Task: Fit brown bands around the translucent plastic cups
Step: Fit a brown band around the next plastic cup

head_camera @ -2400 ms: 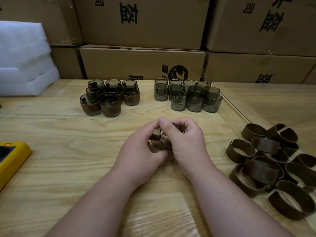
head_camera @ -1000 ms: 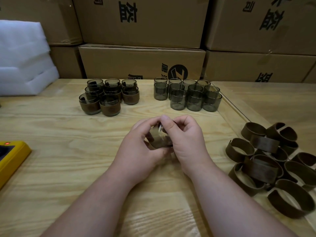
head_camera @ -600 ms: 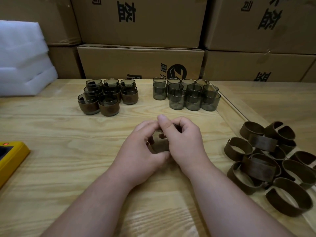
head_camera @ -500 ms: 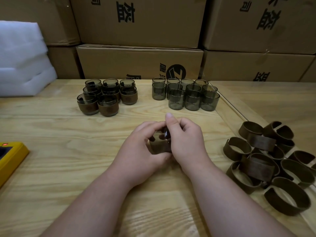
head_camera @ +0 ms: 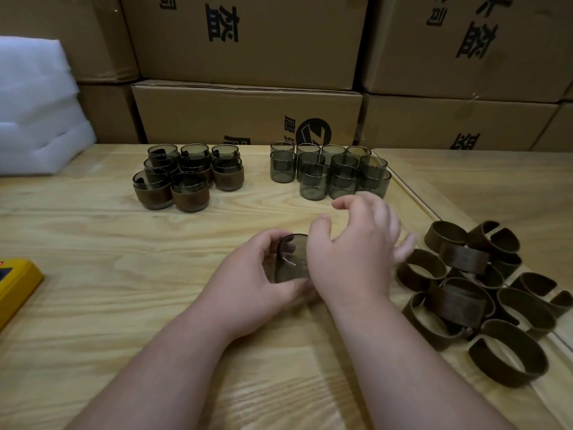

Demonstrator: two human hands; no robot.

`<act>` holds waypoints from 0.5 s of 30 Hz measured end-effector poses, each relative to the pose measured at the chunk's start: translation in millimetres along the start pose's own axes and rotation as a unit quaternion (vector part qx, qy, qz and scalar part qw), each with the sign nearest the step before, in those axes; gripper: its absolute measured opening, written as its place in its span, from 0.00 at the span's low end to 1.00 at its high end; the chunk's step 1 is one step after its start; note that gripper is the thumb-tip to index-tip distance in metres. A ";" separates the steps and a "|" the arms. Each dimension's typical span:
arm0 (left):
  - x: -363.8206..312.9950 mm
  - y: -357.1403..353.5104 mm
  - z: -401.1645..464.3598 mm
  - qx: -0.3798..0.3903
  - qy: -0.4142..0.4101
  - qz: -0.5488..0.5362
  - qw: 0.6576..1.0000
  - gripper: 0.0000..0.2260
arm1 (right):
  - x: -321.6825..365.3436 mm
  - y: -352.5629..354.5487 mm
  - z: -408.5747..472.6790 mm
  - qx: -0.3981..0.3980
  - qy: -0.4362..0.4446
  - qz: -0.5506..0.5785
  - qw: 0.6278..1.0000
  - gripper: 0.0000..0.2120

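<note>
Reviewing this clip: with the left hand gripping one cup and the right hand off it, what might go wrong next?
1. The right hand hovers open close to the unbanded cups; a sweep could topple the front row.
2. The left hand alone grips the tilted cup, where no band shows; it may slip or roll.
3. The loose bands lie tangled and overlapping, so grabbing one may drag others.

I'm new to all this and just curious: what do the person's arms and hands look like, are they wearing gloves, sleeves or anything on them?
Both forearms are bare up to the picture's edge: no sleeves show. The left hand and right hand wear no gloves, and no rings, watch or wristband are visible. The right hand's far fingers are blurred, so small details there cannot be told.
</note>
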State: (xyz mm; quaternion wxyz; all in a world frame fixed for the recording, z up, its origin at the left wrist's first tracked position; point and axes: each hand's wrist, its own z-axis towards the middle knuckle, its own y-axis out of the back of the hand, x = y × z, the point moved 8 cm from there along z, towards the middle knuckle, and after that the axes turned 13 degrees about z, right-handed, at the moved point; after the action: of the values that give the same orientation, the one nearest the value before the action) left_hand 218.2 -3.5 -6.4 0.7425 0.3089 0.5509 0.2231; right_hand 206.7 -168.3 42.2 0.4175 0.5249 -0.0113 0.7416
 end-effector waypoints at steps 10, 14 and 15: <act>4.1 -0.3 1.6 -0.004 0.014 -0.016 1.000 0.40 | -7.9 -0.3 2.2 0.027 -0.017 0.044 0.999 0.09; 6.1 1.2 1.7 -0.011 0.022 -0.009 1.000 0.39 | -6.7 -4.5 1.5 0.034 0.004 0.039 0.999 0.04; 6.6 1.5 1.8 -0.013 0.023 -0.008 1.000 0.37 | -8.0 -5.7 2.4 0.037 0.001 0.041 0.998 0.03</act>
State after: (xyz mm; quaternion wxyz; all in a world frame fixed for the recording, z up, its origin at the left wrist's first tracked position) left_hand 221.9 1.6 -9.4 0.7354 0.2895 0.5673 0.2314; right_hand 212.9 -170.5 34.5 0.3672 0.5388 -0.0047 0.7582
